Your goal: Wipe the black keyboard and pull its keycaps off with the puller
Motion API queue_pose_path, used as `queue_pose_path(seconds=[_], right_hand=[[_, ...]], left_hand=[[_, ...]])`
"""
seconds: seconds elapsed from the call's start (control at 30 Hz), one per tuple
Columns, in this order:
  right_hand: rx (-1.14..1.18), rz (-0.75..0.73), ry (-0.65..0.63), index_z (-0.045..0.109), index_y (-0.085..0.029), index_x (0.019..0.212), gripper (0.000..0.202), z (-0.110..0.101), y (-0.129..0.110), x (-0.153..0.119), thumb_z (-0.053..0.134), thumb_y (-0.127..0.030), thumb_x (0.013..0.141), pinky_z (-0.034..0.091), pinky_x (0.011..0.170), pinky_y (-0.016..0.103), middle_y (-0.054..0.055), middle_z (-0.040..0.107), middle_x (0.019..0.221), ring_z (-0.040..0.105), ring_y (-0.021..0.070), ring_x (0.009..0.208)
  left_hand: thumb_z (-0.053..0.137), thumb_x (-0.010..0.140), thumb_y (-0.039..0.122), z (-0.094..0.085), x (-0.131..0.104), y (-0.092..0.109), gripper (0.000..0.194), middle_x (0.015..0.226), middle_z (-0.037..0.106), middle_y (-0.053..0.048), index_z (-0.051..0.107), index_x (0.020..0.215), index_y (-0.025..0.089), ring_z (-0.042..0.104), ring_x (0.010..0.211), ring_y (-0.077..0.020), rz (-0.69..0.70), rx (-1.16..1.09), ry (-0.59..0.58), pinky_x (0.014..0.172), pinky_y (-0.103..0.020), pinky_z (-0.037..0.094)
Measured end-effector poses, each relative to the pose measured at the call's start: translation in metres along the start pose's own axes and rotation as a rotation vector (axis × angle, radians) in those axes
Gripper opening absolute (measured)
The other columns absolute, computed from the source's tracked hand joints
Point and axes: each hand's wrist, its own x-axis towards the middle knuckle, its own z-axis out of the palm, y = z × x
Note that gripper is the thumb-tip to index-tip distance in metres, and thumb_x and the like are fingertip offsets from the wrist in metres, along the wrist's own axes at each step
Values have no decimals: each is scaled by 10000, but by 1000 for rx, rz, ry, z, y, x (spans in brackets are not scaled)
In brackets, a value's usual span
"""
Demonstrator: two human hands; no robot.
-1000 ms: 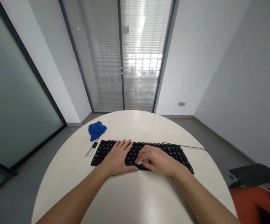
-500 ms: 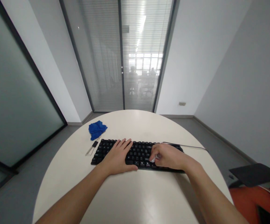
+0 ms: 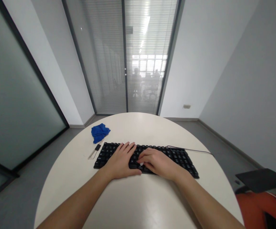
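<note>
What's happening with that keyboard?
Someone has both hands at a black keyboard on a pale table. The left hand lies flat across the keys. The right hand pinches a small white thing at the keys, mostly hidden by the fingers. A crumpled blue cloth lies beyond the keyboard's far left corner.

my right hand (image 3: pixel 158 162) swept back left over the keyboard (image 3: pixel 133 162) from where I saw it half a second ago, white scrap (image 3: pixel 141 164) now nearer the left hand (image 3: pixel 120 162), number keys (image 3: pixel 183 159) uncovered again
</note>
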Motion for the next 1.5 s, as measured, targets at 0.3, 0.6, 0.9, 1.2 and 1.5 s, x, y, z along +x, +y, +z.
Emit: queue_pose_path(seconds=[0.3,0.6,0.9,1.2,1.5], right_hand=[[1,73,-48,759,-209,993,305,-14,7,-9,601,-36,797,481,928,306,44,734,1015,650,188,977],[18,16,119,715,-198,1098,267,4,5,2,519,-107,941,464,987,345,70,722,1125,616,190,1081],[-9,62,98,713,-180,1088,293,0,11,-2,498,-63,928,490,952,350,78,726,1078,636,200,1034],[-17,47,89,694,-222,1196,346,6,15,0,492,-90,948,468,1004,381,67,712,1165,611,208,1100],[-114,123,100,703,-186,1106,315,2,17,-2,504,-51,902,499,932,357,85,683,1078,611,210,1020]], left_hand=[[490,722,857,-2,-1,1,1088,1609,255,-125,229,1549,199,204,1480,-354,8,-10,3,1203,-506,140],[482,720,864,0,0,1,1097,1609,252,-127,235,1547,186,211,1478,-351,8,-7,-3,1204,-510,131],[483,718,865,-3,0,4,1098,1611,244,-133,241,1545,184,210,1479,-352,-1,-13,-7,1204,-505,140],[513,722,845,0,0,4,1075,1609,251,-129,229,1548,218,209,1480,-354,9,-32,9,1201,-516,133],[523,721,838,-2,1,4,1069,1605,263,-130,243,1542,214,220,1477,-353,2,-27,5,1202,-518,140]])
